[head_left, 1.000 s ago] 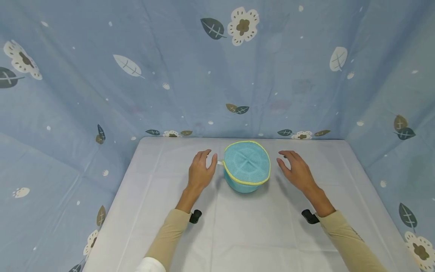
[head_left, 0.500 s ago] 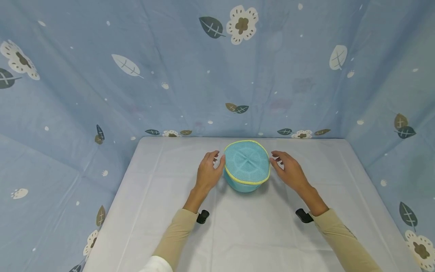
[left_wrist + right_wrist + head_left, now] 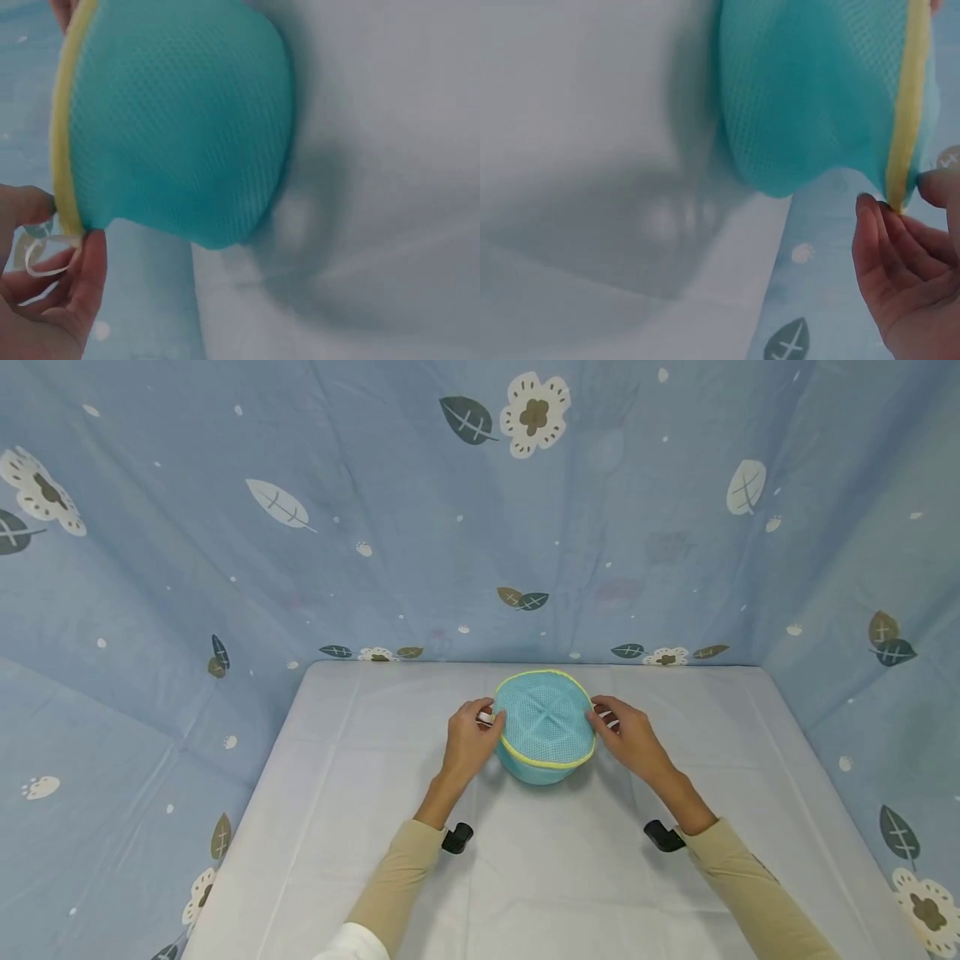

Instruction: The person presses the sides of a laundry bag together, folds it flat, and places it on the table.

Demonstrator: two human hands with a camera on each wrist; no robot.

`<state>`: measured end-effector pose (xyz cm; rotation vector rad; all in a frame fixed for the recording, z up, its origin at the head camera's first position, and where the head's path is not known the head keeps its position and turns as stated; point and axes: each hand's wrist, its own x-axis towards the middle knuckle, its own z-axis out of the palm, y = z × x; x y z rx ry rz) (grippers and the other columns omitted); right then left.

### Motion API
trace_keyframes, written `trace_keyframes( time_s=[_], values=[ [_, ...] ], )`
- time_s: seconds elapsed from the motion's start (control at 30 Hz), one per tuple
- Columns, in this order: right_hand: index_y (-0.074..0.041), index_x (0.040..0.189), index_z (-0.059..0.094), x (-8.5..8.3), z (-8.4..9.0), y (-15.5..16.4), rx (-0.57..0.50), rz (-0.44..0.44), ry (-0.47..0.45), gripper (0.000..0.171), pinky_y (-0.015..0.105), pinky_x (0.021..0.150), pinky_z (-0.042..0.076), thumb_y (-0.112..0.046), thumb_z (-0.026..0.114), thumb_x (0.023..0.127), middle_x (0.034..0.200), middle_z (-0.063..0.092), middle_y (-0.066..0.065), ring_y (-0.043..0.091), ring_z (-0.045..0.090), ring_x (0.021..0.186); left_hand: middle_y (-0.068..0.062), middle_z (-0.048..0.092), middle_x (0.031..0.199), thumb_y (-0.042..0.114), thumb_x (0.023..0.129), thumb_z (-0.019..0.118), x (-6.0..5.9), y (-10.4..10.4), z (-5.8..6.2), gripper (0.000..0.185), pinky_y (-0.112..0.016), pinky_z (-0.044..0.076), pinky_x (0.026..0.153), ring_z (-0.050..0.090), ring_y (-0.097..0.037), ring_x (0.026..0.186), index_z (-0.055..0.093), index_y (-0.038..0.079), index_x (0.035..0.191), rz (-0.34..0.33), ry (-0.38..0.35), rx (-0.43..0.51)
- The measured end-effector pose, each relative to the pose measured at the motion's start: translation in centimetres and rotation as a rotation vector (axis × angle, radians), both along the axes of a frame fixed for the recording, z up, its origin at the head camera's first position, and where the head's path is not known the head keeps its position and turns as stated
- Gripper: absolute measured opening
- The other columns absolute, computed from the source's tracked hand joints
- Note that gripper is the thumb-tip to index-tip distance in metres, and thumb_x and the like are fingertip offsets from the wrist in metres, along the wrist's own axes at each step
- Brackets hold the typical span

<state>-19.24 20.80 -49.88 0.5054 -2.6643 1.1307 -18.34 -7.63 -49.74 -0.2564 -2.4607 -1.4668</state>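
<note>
A round turquoise mesh laundry bag (image 3: 545, 718) with yellow edging (image 3: 61, 120) stands on the white-covered table, its mesh top facing up. My left hand (image 3: 470, 742) pinches the yellow edge at the left, thumb on top and fingers beneath. Beside those fingers, a thin white loop (image 3: 34, 262) hangs from the edging in the left wrist view. On the opposite side, my right hand (image 3: 632, 740) pinches the edge between thumb and fingertips. The right wrist view shows the mesh wall (image 3: 802, 97) drawn out toward that pinch. What lies inside the bag is hidden.
A pale sheet covers the table (image 3: 555, 877). Blue curtain cloth (image 3: 420, 510) with leaf and flower prints rises behind it and along both sides. A black wrist device (image 3: 457, 838) sits at the left cuff, another black device (image 3: 663, 837) at the right.
Both hands have come inward from either side of the laundry bag and taken hold of its yellow edge. The bag has stayed nearly in place.
</note>
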Motion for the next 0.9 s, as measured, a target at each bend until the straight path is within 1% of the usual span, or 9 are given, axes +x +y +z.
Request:
trace_keyframes(
  time_s=[0.1, 0.17, 0.27, 0.33, 0.4, 0.53, 0.63, 0.77, 0.9],
  values=[
    [0.007, 0.127, 0.063, 0.1, 0.3, -0.1, -0.045, 0.001, -0.045, 0.033, 0.039, 0.071, 0.061, -0.013, 0.067, 0.102, 0.107, 0.070, 0.021, 0.031, 0.071, 0.089, -0.016, 0.069, 0.099, 0.013, 0.095, 0.073, 0.0, 0.0, 0.2, 0.032, -0.034, 0.061, 0.074, 0.072, -0.027, 0.082, 0.070, -0.007, 0.120, 0.003, -0.084, 0.071],
    [0.007, 0.128, 0.062, 0.1, 0.5, -0.1, -0.088, 0.001, -0.092, 0.033, 0.041, 0.070, 0.062, -0.011, 0.067, 0.101, 0.108, 0.070, 0.023, 0.032, 0.071, 0.089, -0.015, 0.070, 0.100, 0.015, 0.095, 0.075, 0.0, -0.1, 0.3, 0.032, -0.034, 0.061, 0.076, 0.071, -0.027, 0.084, 0.071, -0.005, 0.120, 0.011, -0.146, 0.107],
    [0.007, 0.131, 0.061, 0.1, 0.7, 0.0, -0.146, -0.004, -0.180, 0.036, 0.045, 0.072, 0.062, -0.011, 0.067, 0.101, 0.112, 0.068, 0.024, 0.034, 0.071, 0.091, -0.013, 0.071, 0.102, 0.017, 0.095, 0.076, -0.1, -0.2, 0.6, 0.031, -0.032, 0.058, 0.078, 0.069, -0.027, 0.090, 0.072, -0.002, 0.119, 0.019, -0.225, 0.144],
    [0.007, 0.133, 0.060, 0.0, 0.8, 0.1, -0.174, -0.010, -0.232, 0.037, 0.047, 0.074, 0.062, -0.011, 0.067, 0.101, 0.114, 0.067, 0.024, 0.035, 0.071, 0.094, -0.012, 0.071, 0.103, 0.017, 0.094, 0.076, -0.1, -0.3, 0.8, 0.031, -0.029, 0.056, 0.077, 0.067, -0.026, 0.094, 0.072, -0.001, 0.119, 0.021, -0.267, 0.163],
    [0.007, 0.134, 0.059, -0.1, 0.9, 0.2, -0.196, -0.014, -0.279, 0.039, 0.046, 0.076, 0.062, -0.013, 0.067, 0.101, 0.115, 0.066, 0.024, 0.035, 0.071, 0.096, -0.012, 0.071, 0.104, 0.017, 0.094, 0.076, -0.1, -0.3, 1.0, 0.031, -0.027, 0.053, 0.075, 0.065, -0.025, 0.097, 0.072, -0.001, 0.120, 0.017, -0.303, 0.184],
    [0.007, 0.135, 0.058, -0.2, 1.1, 0.6, -0.250, -0.015, -0.361, 0.041, 0.043, 0.078, 0.062, -0.015, 0.068, 0.101, 0.118, 0.065, 0.025, 0.032, 0.071, 0.097, -0.011, 0.069, 0.106, 0.017, 0.095, 0.076, 0.0, -0.4, 1.3, 0.030, -0.023, 0.051, 0.073, 0.063, -0.022, 0.099, 0.071, 0.000, 0.120, 0.005, -0.358, 0.216],
    [0.007, 0.135, 0.057, -0.2, 1.3, 0.8, -0.275, -0.015, -0.405, 0.043, 0.046, 0.081, 0.061, -0.018, 0.068, 0.101, 0.119, 0.064, 0.025, 0.029, 0.071, 0.096, -0.012, 0.068, 0.108, 0.016, 0.095, 0.075, 0.1, -0.5, 1.4, 0.031, -0.024, 0.054, 0.073, 0.063, -0.022, 0.098, 0.070, -0.001, 0.120, -0.013, -0.386, 0.246],
    [0.006, 0.135, 0.057, 0.1, 1.6, 1.0, -0.278, -0.016, -0.434, 0.045, 0.045, 0.081, 0.061, -0.021, 0.069, 0.101, 0.119, 0.064, 0.025, 0.027, 0.070, 0.096, -0.015, 0.067, 0.110, 0.013, 0.095, 0.074, 0.4, -0.6, 1.5, 0.031, -0.033, 0.059, 0.081, 0.065, -0.023, 0.096, 0.068, -0.002, 0.122, -0.042, -0.416, 0.301],
    [0.006, 0.136, 0.057, 0.5, 1.9, 1.2, -0.279, -0.013, -0.456, 0.047, 0.042, 0.081, 0.062, -0.023, 0.069, 0.101, 0.120, 0.064, 0.024, 0.029, 0.070, 0.097, -0.017, 0.066, 0.112, 0.012, 0.095, 0.074, 0.7, -0.6, 1.6, 0.033, -0.044, 0.059, 0.088, 0.066, -0.022, 0.093, 0.067, -0.004, 0.123, -0.059, -0.443, 0.347]
  ],
)
